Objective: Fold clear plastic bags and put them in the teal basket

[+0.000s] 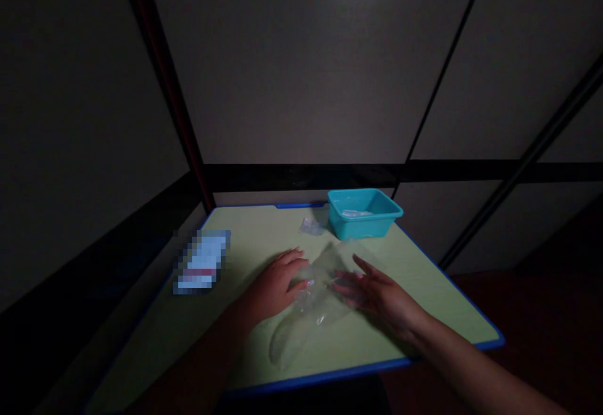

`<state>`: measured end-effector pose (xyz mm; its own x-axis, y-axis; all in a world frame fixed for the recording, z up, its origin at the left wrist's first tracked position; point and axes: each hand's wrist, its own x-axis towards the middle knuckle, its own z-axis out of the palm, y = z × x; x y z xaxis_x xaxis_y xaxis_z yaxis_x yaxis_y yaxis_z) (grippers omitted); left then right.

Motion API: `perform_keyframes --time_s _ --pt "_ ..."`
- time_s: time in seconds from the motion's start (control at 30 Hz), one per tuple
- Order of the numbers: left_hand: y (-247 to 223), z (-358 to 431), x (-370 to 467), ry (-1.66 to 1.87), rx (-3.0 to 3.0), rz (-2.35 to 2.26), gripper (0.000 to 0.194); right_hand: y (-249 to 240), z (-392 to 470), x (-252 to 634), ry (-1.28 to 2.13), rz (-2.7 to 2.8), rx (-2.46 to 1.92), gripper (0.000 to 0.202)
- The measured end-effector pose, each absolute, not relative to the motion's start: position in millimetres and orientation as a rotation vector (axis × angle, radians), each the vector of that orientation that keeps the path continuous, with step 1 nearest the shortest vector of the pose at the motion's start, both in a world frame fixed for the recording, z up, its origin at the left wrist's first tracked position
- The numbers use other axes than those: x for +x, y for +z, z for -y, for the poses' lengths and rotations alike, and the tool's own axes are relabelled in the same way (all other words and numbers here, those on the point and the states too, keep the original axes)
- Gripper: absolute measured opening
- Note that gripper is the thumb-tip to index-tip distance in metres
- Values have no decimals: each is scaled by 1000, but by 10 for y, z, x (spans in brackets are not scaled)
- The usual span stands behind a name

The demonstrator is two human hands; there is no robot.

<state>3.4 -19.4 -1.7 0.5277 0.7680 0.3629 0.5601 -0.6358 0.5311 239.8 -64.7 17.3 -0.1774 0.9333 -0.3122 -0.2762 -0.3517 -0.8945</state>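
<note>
A clear plastic bag, thin and crumpled, lies in the middle of the table between my two hands. My left hand rests at the bag's left side, thumb and fingers apart, its fingertips at the plastic. On the right, my right hand has its thumb raised away from the other fingers. Those fingers reach to the bag and show partly through the plastic; whether they are inside it or behind it I cannot tell. Neither hand is closed around anything.
A turquoise plastic basket with something whitish inside stands at the back right of the blue-edged, light green table. Beside it lies a small crumpled clear piece of plastic. A blurred-out flat item is at the left edge. Panels rise behind.
</note>
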Motion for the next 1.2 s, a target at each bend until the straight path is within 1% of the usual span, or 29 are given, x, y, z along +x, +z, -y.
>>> perform_keyframes --time_s 0.13,0.17,0.23,0.3,0.33,0.4,0.47,0.5,0.57,0.63,0.8,0.9,1.2 --pt "-37 155 57 857 2377 -1020 30 195 783 2728 1594 1007 -1296 85" --pt "-39 148 59 869 2365 -1010 29 210 790 2828 1554 1078 -1350 87" --pt "-39 146 64 903 2332 -1002 31 249 781 3047 1442 1322 -1490 83" --pt "-26 162 76 957 2291 -997 34 299 761 3257 1151 1634 -1680 69" --pt "-14 178 87 986 2271 -992 36 327 755 3339 921 1754 -1775 62" --pt "19 223 118 1016 2258 -970 38 383 765 3419 493 1864 -1882 56" --pt "51 280 155 956 2316 -913 39 421 803 3372 218 1989 -1800 52" --pt "61 310 174 892 2368 -872 39 427 825 3308 175 2116 -1689 50" --pt "60 365 205 723 2486 -790 40 408 858 3141 268 2402 -1448 47" --pt "35 408 222 537 2592 -743 44 355 857 2975 342 2611 -1299 48" --pt "-19 465 207 190 2758 -885 60 228 711 2783 336 2733 -1308 46" --pt "-15 477 194 139 2782 -931 61 224 616 2766 355 2761 -1342 48" --pt "-1 491 176 164 2737 -905 66 246 394 2667 321 2809 -1360 53"
